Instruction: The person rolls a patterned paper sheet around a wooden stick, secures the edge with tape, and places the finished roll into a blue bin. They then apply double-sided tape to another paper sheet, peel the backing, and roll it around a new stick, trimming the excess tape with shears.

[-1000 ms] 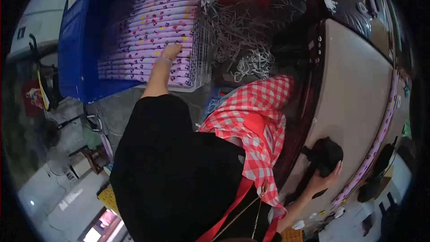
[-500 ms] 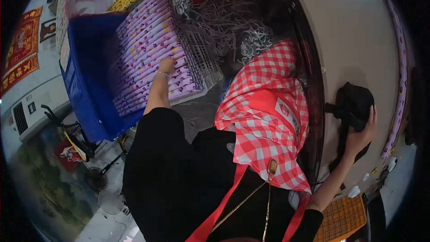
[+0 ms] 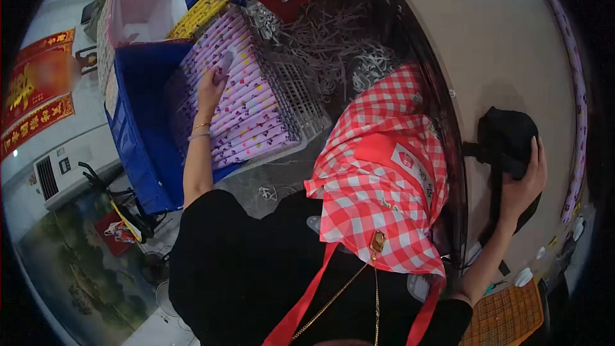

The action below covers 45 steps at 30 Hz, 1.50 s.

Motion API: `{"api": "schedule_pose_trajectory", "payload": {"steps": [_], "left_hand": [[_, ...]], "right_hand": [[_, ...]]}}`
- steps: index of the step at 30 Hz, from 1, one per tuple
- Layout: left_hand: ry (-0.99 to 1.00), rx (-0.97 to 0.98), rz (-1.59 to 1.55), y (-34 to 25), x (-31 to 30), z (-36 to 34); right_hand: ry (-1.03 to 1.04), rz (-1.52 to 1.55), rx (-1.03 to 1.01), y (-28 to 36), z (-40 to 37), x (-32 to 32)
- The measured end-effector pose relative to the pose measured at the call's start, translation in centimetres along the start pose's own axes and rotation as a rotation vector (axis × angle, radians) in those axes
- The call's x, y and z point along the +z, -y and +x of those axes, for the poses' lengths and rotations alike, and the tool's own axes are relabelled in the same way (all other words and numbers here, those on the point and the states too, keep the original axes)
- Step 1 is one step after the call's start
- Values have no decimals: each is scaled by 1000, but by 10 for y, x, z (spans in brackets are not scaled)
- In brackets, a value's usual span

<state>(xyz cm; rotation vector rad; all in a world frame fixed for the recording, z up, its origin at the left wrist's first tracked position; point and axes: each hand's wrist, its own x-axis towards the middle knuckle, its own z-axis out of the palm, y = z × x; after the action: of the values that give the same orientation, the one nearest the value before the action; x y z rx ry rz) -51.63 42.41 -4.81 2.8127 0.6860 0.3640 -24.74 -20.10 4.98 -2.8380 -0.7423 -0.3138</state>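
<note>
Head view, from the left: a red banner hangs on the wall, then a blue bin stands beside a stack of purple patterned rolls, with a yellow patterned bundle at its far end. The left hand is over the stack, fingers drawn together by a pale piece; the spot is small and blurred, so I cannot tell whether it is pinched. A slatted crate borders the stack, near a heap of pale strips. Next comes a red checked apron, then the worktop, where the right hand grasps a black object. A long purple roll lies along the far right.
</note>
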Motion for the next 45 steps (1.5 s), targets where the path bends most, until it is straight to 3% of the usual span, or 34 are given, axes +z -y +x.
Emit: {"api": "schedule_pose_trajectory", "payload": {"steps": [4, 7, 8, 11, 13, 16, 18, 20, 21, 24, 26, 29, 31, 32, 33, 35, 36, 38, 39, 40, 42, 45], "left_hand": [[-110, 173, -1, -51, -26, 71], [-57, 170, 10, -168, -56, 120], [-177, 418, 29, -190, -52, 139], [-137, 653, -110, -307, -71, 156], [-160, 869, -161, -378, -79, 151], [26, 1064, -171, -470, -75, 124], [75, 1318, -133, -525, -62, 107], [22, 1521, -210, -574, -32, 94], [20, 1581, -297, -598, -16, 87], [83, 1755, -324, -667, 22, 65], [82, 1855, -516, -707, 60, 48], [127, 1930, -433, -752, 89, 18], [222, 2004, -485, -776, 105, -3], [378, 1974, -505, -785, 112, -13], [381, 1986, -512, -794, 125, -22], [288, 2071, -822, -809, 158, -40], [484, 1986, -690, -814, 166, -51], [415, 1969, -672, -815, 201, -71], [344, 1940, -655, -815, 211, -79], [436, 1944, -455, -804, 178, -71], [401, 1918, -392, -798, 159, -72], [342, 1896, -361, -795, 157, -67]], "right_hand": [[-22, -36, 44, -3, -5, 2], [-39, -28, 32, -3, -5, 2], [-52, -13, 33, -3, -5, 2], [-57, 19, 53, -1, -6, -1], [-44, 41, 73, -1, -7, -4], [-77, 90, 67, 2, -9, -10], [-137, 99, 36, 2, -14, -17], [-62, 36, 85, 15, -31, -50], [-130, 7, 80, 21, -38, -62], [-167, 257, 152, 25, -71, -95], [-216, 316, 208, 20, -77, -119], [-410, 374, 342, -2, -90, -121], [-551, 370, 399, -18, -93, -115], [-572, 301, 426, -28, -95, -113], [-593, 231, 455, -40, -98, -110], [-595, 151, 560, -68, -106, -100], [-592, 150, 630, -82, -110, -96], [-568, 197, 696, -112, -126, -81], [-520, 371, 824, -124, -135, -73], [-467, 548, 948, -134, -145, -64], [-422, 481, 875, -146, -157, -52], [-368, 134, 747, -142, -159, -44]]}}
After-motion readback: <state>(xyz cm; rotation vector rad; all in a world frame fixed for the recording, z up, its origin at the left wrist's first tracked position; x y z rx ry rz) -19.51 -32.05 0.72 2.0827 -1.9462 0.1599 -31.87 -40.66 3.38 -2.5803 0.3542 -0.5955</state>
